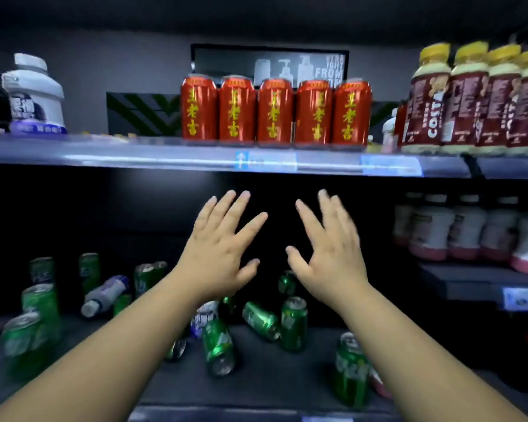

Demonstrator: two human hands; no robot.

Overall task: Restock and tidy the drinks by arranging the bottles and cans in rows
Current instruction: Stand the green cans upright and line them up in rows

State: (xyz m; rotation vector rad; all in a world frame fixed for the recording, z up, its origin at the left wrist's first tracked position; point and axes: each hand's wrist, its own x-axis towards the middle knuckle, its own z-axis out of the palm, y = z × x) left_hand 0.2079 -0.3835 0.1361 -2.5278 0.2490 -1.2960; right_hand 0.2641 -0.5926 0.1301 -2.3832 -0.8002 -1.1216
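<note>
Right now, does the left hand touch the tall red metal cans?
Apart. The head view shows the left hand spread open below the pale shelf edge, well under the tall red metal cans.

Red cans (275,112): we see red bodies with yellow characters down each front.
Costa bottles (476,99): we see maroon labels with white lettering, cream shoulders and yellow caps.
White bottle (34,92): we see white with dark print and a blue band at the foot.
Green cans (293,324): we see green with pale markings and silver tops.
Lying bottle (104,292): we see a purple label and a white cap.
Pink-based bottles (467,226): we see whitish bodies with pink bottoms.
Back panel (141,112): we see black with green diagonal stripes.
Price tag (265,160): we see blue.
</note>
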